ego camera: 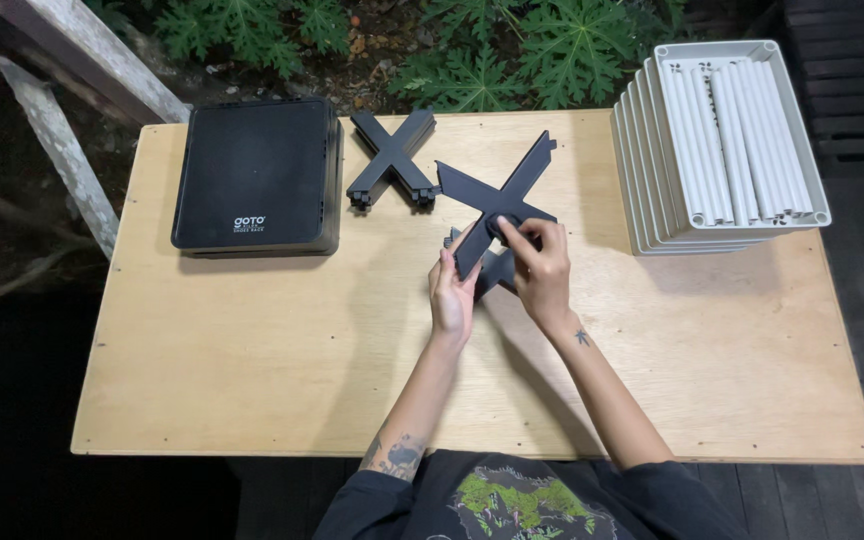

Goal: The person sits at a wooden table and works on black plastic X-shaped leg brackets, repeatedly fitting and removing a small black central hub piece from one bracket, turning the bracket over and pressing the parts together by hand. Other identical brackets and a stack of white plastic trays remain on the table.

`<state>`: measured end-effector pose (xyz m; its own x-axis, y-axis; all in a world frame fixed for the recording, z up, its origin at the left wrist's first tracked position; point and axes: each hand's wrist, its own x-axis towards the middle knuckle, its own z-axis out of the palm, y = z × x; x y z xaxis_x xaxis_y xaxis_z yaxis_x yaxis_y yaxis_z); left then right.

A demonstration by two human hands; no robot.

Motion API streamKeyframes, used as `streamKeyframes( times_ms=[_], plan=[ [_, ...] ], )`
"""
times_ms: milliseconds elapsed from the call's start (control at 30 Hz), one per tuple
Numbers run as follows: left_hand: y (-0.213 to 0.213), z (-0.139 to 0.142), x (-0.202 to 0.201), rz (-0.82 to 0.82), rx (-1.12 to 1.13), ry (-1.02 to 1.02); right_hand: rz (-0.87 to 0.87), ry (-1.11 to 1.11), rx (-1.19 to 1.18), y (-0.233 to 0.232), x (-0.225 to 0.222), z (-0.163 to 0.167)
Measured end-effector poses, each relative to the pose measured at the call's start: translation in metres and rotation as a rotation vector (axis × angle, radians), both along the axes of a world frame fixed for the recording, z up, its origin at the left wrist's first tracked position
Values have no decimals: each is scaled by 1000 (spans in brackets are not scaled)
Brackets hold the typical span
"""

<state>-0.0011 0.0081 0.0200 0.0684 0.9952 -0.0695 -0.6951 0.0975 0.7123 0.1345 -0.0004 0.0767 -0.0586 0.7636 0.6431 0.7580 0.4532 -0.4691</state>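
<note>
A pale plywood table (252,380) is standing outdoors, with leafy plants running behind its far edge and darkness swallowing the ground around it. At the table's far right corner, a stack of light grey trays (722,150) is leaning, white tubes lying in the top one. At its far left, a stack of black panels (255,175) is sitting, with a black cross piece (390,160) beside it. Near the table's centre, the left hand (449,297) and right hand (542,270) are both gripping a black X-shaped brace (500,205), partly hiding another dark part underneath.
</note>
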Motion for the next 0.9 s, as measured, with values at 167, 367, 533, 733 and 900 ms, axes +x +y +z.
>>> streamKeyframes(
  times_ms=[167, 367, 533, 733, 900],
  plan=[
    [2, 1, 5, -2, 17, -54, 96, -4, 24, -13, -14, -5],
    [0, -3, -4, 91, 53, -31, 102, -106, 8, -18, -3, -17],
    [-7, 2, -6, 117, 98, 48, -112, 68, -1, -6, 32, -19],
    [-6, 7, -3, 94, 16, 69, -58, 547, -317, 0, 47, -23],
    [-9, -11, 8, 15, 20, 158, -65, 832, -287, 6, 44, -12]
  ],
)
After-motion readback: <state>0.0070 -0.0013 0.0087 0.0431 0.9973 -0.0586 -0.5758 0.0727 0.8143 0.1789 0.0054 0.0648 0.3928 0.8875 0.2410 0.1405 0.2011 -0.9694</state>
